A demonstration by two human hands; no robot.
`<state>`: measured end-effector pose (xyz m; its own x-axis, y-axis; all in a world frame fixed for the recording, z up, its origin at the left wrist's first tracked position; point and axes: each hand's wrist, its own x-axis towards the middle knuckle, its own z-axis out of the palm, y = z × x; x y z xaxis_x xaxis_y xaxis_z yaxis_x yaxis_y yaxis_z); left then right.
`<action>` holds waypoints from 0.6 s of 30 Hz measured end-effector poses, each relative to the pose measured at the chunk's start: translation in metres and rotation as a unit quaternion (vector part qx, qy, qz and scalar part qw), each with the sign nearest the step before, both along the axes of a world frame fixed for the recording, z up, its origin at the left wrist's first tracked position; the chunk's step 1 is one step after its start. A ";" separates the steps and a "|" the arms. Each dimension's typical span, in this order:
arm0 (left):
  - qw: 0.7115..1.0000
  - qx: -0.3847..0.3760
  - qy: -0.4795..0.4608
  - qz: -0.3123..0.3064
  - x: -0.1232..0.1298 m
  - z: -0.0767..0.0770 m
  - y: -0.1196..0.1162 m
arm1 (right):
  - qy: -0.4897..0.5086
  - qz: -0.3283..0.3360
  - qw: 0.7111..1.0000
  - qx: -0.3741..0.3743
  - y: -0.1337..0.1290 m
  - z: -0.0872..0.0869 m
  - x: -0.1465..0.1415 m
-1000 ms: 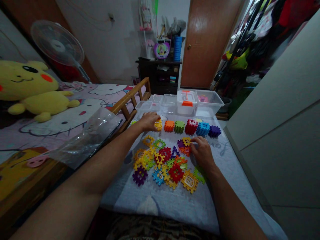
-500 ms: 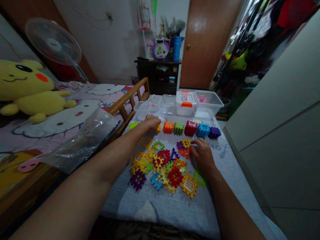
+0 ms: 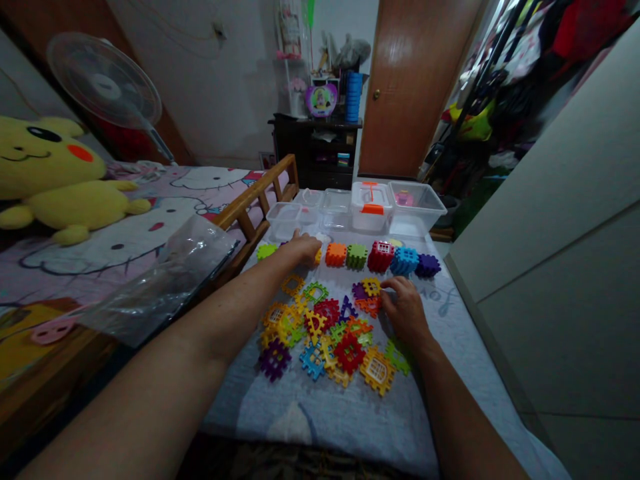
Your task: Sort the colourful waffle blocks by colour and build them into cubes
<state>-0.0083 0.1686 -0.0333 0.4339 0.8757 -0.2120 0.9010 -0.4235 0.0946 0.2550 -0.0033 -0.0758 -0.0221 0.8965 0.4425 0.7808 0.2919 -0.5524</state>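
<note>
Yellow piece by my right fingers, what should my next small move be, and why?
Probably pinch that yellow waffle-shaped plastic piece with your right hand. Your fingertips are already at its edge, and it seems to lie on top of a purple piece and an orange piece, so it should lift off without much disturbing them.

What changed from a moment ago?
The left hand has shifted, now covering more of the yellow plastic block, so less of it shows. The right hand stayed beside the yellow square plastic piece. The row of coloured plastic cubes stayed put.
</note>
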 end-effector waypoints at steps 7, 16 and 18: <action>0.996 -0.003 0.091 -0.004 0.005 0.007 -0.004 | 0.001 0.002 1.000 0.001 0.000 0.000 0.000; 0.996 0.006 0.086 -0.025 0.006 0.011 -0.004 | 0.009 0.001 1.000 0.003 0.001 -0.001 0.001; 0.996 -0.004 0.085 -0.024 0.007 0.015 -0.006 | 0.008 0.000 1.000 0.004 0.000 -0.001 0.001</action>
<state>-0.0011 0.1621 -0.0185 0.4334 0.8526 -0.2920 0.8826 -0.4670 -0.0534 0.2561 -0.0028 -0.0766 -0.0154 0.8930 0.4499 0.7717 0.2967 -0.5625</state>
